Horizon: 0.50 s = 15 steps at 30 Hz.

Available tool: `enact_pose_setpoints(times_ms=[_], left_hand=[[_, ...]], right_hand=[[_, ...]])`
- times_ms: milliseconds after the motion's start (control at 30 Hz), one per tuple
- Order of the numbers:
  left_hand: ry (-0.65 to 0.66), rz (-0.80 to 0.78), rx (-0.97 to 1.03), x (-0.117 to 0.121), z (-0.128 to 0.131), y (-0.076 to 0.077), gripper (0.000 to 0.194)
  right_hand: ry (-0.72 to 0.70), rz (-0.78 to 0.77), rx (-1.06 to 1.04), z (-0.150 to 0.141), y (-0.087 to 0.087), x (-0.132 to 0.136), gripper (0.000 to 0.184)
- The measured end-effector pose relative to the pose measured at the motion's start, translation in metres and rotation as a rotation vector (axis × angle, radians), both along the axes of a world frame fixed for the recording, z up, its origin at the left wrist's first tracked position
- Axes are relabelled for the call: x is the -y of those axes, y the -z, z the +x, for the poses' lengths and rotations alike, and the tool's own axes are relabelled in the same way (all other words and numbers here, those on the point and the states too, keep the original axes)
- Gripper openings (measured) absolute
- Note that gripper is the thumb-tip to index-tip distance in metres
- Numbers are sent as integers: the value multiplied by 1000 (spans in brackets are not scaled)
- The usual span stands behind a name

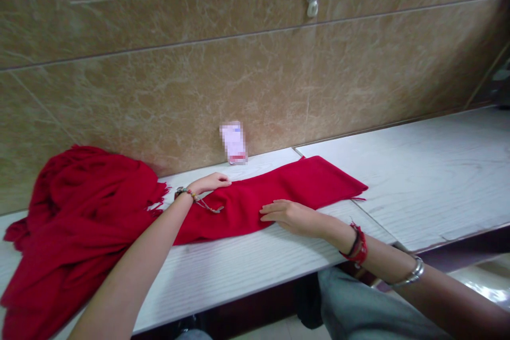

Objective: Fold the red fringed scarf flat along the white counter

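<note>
A red scarf [295, 186] lies folded into a long flat strip on the white wood-grain table. My left hand [211, 183] rests on its far edge, fingers stretched out towards the right. On the near edge lies my right hand [292, 217], its fingers flat on the cloth and pointing left. Neither hand grips the fabric. To the left, a large rumpled heap of red cloth [91, 207] with fringed ends sits beside the strip; my left forearm crosses in front of part of it. Whether heap and strip are one piece, I cannot tell.
A phone-like object [234, 143], blurred out, leans against the brown marble wall [167, 101] behind the table. A small white cat-shaped hook [313, 2] is fixed higher up. The white tabletop [430, 170] runs on to the right past a seam. Its front edge is close to my legs.
</note>
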<state>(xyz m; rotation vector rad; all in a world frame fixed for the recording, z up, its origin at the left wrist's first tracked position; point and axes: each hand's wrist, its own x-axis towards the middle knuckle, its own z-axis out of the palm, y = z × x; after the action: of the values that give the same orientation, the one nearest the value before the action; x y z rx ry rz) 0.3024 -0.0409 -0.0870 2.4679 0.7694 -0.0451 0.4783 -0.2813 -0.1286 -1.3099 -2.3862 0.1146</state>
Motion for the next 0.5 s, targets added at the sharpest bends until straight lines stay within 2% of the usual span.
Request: enact_pose_setpoints(times_ms=[167, 267, 400, 500], left_hand=[[-121, -82, 88, 1, -18, -9, 40], [-132, -50, 51, 5, -22, -7, 35], [-128, 36, 9, 9, -19, -1, 28], [-135, 33, 10, 10, -18, -1, 28]], right_hand=[[28, 80, -15, 1, 3, -1, 34], [17, 136, 68, -2, 3, -1, 37], [-2, 216, 239, -21, -5, -4, 34], [14, 262, 306, -45, -10, -8, 31]])
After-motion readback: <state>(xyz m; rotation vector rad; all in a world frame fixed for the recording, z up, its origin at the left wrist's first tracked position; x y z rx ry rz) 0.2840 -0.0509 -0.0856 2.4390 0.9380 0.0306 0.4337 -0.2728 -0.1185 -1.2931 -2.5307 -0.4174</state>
